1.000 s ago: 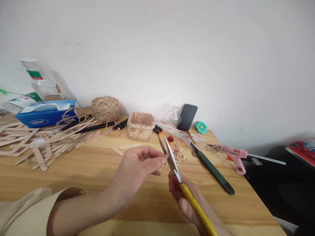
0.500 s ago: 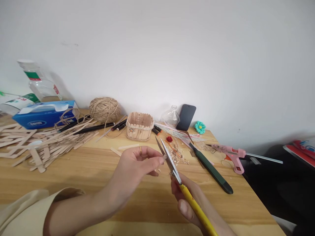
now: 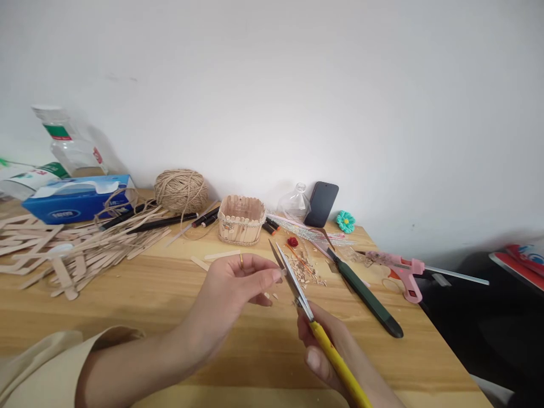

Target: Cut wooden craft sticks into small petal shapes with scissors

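Holding yellow-handled scissors (image 3: 317, 332) with parted blades (image 3: 293, 277), the right hand (image 3: 319, 362) curls in front of the wooden basket (image 3: 241, 229) — the left hand (image 3: 236, 286), also in front of it, pinches a tiny pale piece (image 3: 283, 272) beside the blades. A twine ball (image 3: 181, 190) sits left of the basket.

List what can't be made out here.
Head view: small piece in the left hand, mostly covered by the fingers; too small to identify.
Head view: end of the scissors, cut off by the bottom edge.
Head view: inside bottom of the wooden basket, hidden by its front wall.
Head view: stick pile, cut off by the left edge.
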A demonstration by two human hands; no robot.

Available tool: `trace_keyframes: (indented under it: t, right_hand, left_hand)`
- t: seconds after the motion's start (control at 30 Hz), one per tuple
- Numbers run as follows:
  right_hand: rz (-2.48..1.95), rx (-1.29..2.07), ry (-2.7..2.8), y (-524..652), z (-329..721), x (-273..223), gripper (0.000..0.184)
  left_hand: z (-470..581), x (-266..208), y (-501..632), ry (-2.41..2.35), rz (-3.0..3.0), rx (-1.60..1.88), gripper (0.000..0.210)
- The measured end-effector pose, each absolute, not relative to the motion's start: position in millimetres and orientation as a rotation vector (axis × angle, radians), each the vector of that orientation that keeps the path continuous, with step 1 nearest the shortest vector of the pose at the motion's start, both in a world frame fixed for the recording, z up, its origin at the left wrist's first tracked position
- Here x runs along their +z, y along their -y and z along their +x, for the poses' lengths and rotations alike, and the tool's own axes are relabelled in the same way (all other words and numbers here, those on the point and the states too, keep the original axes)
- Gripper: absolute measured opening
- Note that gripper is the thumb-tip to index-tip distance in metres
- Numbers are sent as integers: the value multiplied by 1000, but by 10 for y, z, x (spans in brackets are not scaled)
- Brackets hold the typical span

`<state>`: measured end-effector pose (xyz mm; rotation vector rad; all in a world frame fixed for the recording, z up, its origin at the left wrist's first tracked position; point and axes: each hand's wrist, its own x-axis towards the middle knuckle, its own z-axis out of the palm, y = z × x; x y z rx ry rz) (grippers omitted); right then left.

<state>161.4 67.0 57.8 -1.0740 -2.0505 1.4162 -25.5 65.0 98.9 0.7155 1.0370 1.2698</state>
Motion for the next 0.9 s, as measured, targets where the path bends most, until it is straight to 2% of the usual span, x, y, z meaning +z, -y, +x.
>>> trace_keyframes:
  t: [0.23,0.5,0.9]
  right_hand:
    - [-1138,1440,1983,-619,1537,703,61]
    - [-1204,1429,1926,-597,1520,659,61]
    - [-1155,1515,1904,-549,1512,796,56]
  left_hand:
    - [-261,989,-619,-921,710,1297,17]
    - [-252,1024,-642,-1047,746,1207,8]
    - [-260,975,-630,-1018,786,1184,8]
